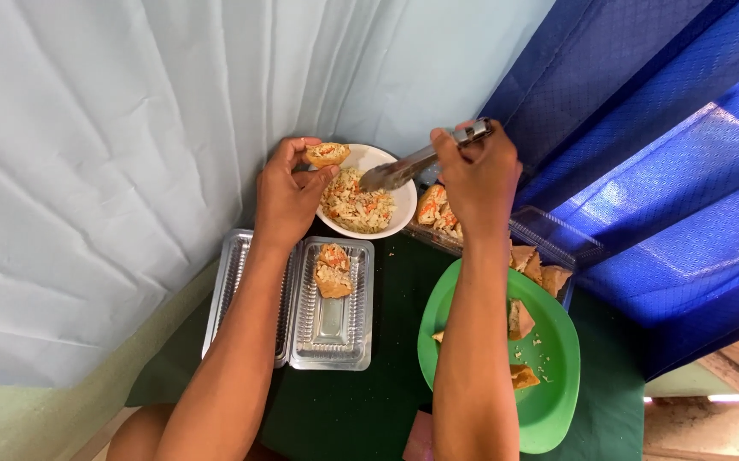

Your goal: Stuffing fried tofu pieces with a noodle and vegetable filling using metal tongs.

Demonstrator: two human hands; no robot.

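Green cloth covers the surface (369, 418), which carries a green plate (557, 401) of unfilled fried pieces, a clear tray (335, 341) with one filled piece (332, 270) and room left, and a white bowl (386, 226) of filling. Left hand (288, 201) pinches a fried piece (327, 154) above the bowl; right hand (476, 175) squeezes metal tongs (403, 169) into the filling.
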